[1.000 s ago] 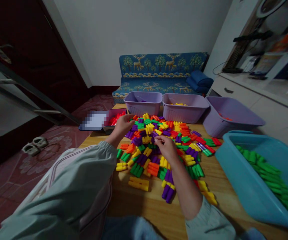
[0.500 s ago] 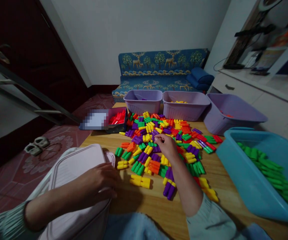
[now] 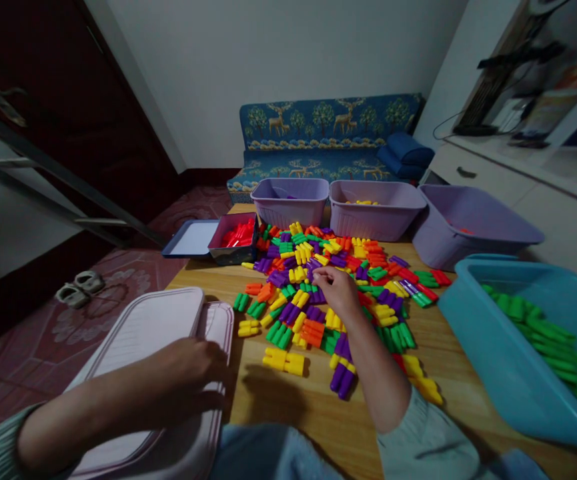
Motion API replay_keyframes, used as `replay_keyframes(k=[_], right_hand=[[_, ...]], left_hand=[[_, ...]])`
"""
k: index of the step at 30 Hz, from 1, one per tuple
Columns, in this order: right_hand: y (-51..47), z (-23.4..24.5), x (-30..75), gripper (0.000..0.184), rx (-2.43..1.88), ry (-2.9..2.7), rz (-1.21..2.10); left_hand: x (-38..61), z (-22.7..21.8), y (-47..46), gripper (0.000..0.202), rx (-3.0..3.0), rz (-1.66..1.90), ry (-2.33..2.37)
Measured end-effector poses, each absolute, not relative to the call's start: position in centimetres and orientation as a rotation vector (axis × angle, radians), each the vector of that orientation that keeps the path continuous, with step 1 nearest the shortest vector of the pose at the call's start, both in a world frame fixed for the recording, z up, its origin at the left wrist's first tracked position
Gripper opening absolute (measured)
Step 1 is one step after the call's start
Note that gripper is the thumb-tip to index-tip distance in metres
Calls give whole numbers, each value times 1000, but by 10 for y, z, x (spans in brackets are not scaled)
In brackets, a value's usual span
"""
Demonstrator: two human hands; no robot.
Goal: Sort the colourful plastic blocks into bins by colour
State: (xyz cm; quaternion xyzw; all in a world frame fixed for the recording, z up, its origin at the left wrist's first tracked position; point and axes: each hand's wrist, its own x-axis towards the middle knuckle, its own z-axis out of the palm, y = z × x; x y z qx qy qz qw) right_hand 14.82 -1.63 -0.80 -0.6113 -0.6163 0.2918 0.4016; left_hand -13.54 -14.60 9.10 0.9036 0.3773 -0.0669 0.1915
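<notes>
A pile of plastic building blocks [image 3: 302, 313] in yellow, purple, green, orange and red lies on the wooden table [image 3: 263, 400]. Over its middle, my right hand [image 3: 339, 291] has thumb and forefinger pinched together at a purple block [image 3: 313, 267]. My left hand [image 3: 198, 373] hangs above pale lids [image 3: 143, 333] at the table's left edge. Its thumb stands apart from the loosely bent fingers, and I see nothing in it. Nearest to it on the table is a joined yellow block piece [image 3: 284, 361].
Three lilac bins [image 3: 291, 208] line the far edge and corner. At right stands a blue bin [image 3: 493, 347] of green blocks. A hinged box [image 3: 233, 253] with red blocks sits back left. Beyond are a sofa [image 3: 318, 160], a ladder [image 3: 68, 180] and shoes [image 3: 81, 290].
My left hand has shifted a little left and down over the lids. My right hand stays over the pile, almost unmoved. The whole view has turned slightly.
</notes>
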Motion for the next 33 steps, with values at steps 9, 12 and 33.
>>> replay_keyframes(k=[9, 12, 33], right_hand=[[-15, -9, 149, 18, -1520, -1559, 706], [-14, -10, 151, 18, -1517, -1560, 704], [-13, -14, 150, 20, -1448, -1394, 647]], left_hand=[[-32, 63, 21, 38, 2551, 548, 1342], [-11, 37, 55, 53, 2492, 507, 1496], [18, 4, 7, 38, 1261, 1492, 1509]])
